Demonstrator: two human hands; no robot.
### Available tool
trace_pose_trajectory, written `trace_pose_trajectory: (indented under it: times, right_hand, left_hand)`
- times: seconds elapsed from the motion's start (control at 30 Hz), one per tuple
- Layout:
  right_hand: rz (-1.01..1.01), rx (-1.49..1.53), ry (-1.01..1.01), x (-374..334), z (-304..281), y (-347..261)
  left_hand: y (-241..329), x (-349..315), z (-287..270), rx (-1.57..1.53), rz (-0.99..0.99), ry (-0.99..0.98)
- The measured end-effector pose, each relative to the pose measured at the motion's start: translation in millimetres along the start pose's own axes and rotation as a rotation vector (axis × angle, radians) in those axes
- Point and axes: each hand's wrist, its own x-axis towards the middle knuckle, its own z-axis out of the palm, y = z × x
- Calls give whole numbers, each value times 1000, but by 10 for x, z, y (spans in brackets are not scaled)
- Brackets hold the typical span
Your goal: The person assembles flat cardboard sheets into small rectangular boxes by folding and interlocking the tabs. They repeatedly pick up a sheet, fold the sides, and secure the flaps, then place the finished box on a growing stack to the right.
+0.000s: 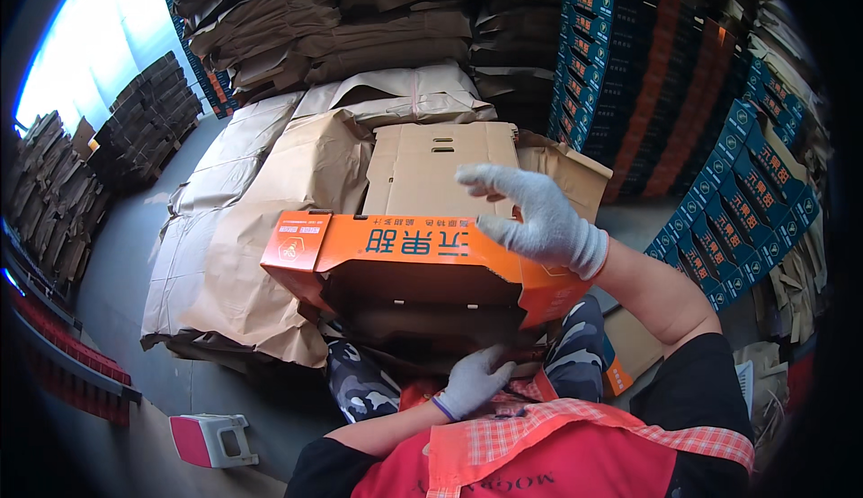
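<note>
In front of me an open cardboard box [393, 243] with orange printed walls lies across my lap, its brown inside facing me. My right hand [544, 219], in a light grey knitted glove, is over the box's far right side. Its thumb and fingers are apart in a curve, with nothing between them. Down by the box's near edge is my left hand [472, 383], also gloved, its fingers stretched toward the right. Whether it touches the box is hard to make out. Behind the box a flat brown cardboard sheet [440, 170] with two small slots lies on a paper-covered stack.
Paper-wrapped bundles [243, 228] sit at my left and ahead. Tall stacks of flattened cardboard [333, 31] rise behind. Teal and orange boxes [584, 57] are piled at the right, with more teal boxes [746, 201] nearer. A pink-topped white stool [214, 441] stands lower left.
</note>
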Motion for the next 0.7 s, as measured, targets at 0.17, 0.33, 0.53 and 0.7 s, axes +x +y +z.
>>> trace_pose_trajectory:
  times: [0.17, 0.33, 0.53, 0.7]
  right_hand:
    - [132, -80, 337, -15, -65, 290]
    - [56, -593, 296, -296, -387, 250]
    - [93, -609, -178, -219, -694, 270]
    - [83, -960, -370, 96, -289, 324]
  left_hand:
    - [1170, 413, -978, 998, 472, 509]
    - [1184, 1026, -1339, 1030, 224, 165]
    - [1076, 994, -1309, 984, 353, 177]
    - [1097, 950, -1271, 954, 356, 201]
